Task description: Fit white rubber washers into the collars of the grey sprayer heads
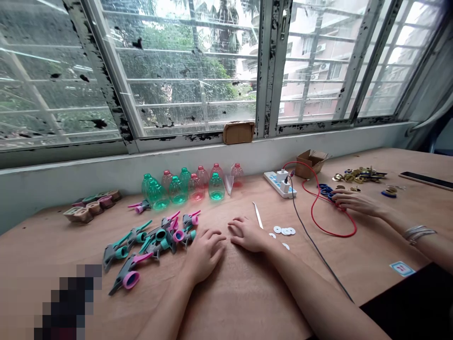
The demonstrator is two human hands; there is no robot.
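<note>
My left hand (206, 252) rests on the wooden table with its fingers spread and nothing in it. Just left of it lies a loose pile of spray trigger heads (155, 243) in grey with teal or pink parts. My right hand (247, 234) lies on the table too, fingers apart and slightly bent, holding nothing. White flat rings (284, 231) and a thin white tweezer-like tool (258, 215) are close to it on the right. Behind both hands, green bottles (178, 190) and pink bottles (197, 187) stand upright without tops near the wall.
A power strip (280, 184) has a red cable (313, 208) and a dark cable (307, 257) plugged in. A co-worker's hand (357, 202) touches blue-and-gold parts at right. Also there: a cardboard box (308, 164), metal parts (361, 174), a phone (426, 180), stacked blocks (92, 208).
</note>
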